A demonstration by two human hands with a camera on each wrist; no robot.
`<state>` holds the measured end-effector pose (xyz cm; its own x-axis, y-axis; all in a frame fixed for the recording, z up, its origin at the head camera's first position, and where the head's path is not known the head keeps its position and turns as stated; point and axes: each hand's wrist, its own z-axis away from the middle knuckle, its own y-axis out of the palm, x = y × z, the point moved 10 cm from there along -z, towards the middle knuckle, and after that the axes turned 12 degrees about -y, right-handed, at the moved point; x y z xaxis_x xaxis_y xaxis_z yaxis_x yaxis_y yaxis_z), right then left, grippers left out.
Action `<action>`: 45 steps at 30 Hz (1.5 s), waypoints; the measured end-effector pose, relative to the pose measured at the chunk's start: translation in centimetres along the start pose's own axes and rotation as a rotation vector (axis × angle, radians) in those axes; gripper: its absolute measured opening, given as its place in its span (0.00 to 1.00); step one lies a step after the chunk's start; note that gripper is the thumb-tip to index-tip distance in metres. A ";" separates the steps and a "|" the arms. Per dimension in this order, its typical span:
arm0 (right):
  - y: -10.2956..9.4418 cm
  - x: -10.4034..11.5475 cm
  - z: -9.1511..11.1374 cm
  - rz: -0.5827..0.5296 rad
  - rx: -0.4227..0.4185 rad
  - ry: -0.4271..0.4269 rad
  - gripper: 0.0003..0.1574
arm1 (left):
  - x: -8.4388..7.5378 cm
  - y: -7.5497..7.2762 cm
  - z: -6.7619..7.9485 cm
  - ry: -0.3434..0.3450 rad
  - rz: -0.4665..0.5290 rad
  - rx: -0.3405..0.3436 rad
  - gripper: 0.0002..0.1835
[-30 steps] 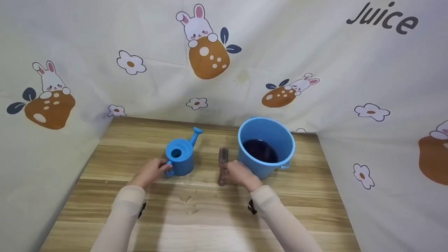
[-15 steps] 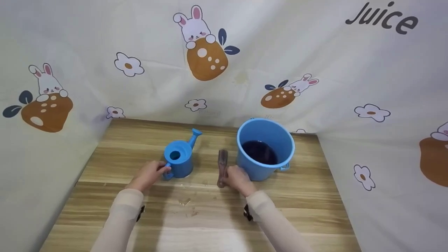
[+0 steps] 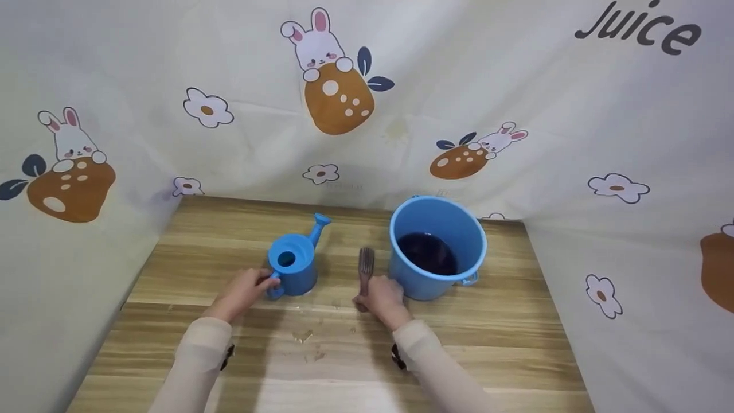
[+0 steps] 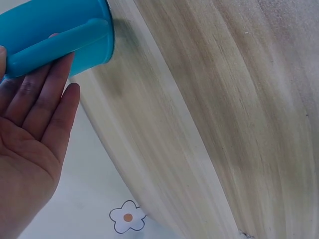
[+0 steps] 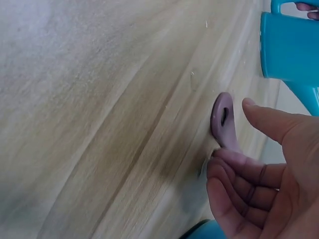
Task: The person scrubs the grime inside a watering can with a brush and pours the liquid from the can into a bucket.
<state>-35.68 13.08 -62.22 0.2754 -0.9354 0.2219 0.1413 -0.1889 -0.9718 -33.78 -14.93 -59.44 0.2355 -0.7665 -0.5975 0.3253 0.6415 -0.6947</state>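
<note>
My left hand (image 3: 241,291) pinches the handle of a small blue watering can (image 3: 299,277), thumb on one side and fingers behind it in the left wrist view. The can stands upright, spout pointing back right. My right hand (image 3: 383,299) is at the holed handle end of a brown brush-like tool (image 3: 366,263) with a ribbed head, lying between can and bucket. In the right wrist view the thumb is spread apart from the tool's handle (image 5: 223,117), while bent fingers meet its lower part. The blue bucket (image 3: 427,287) beside it holds dark liquid.
Small wet drops (image 3: 303,335) lie on the wooden table (image 3: 487,355) in front of the watering can. A pale cloth (image 3: 258,146) printed with rabbits and flowers encloses the back and sides. The bucket's handle lug (image 3: 469,279) sticks out at front right.
My right hand has slid toward the near end of the brown tool's handle, and its thumb now shows on the left side. The left hand stays at the can's handle.
</note>
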 end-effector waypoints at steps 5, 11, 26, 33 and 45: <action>0.4 0.5 0.0 0.049 0.038 0.024 0.23 | 0.4 -0.1 0.5 -0.017 0.002 -0.002 0.19; 1.2 0.2 0.1 0.016 0.102 0.074 0.17 | 0.4 -0.2 0.9 0.012 0.008 -0.013 0.15; 2.2 -1.3 0.8 -0.129 0.134 0.133 0.19 | 0.9 0.4 0.8 -0.033 0.026 0.015 0.16; 1.9 -1.7 0.7 -0.189 0.114 0.115 0.19 | 1.0 0.1 0.4 -0.054 0.032 0.010 0.19; 1.0 -2.5 1.4 -0.416 0.036 0.080 0.17 | 0.6 0.1 0.1 -0.044 0.120 0.019 0.14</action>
<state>-34.91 15.66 -63.61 0.1131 -0.8024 0.5859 0.2586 -0.5456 -0.7971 -33.55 -15.33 -59.81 0.3134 -0.6852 -0.6574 0.3094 0.7282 -0.6116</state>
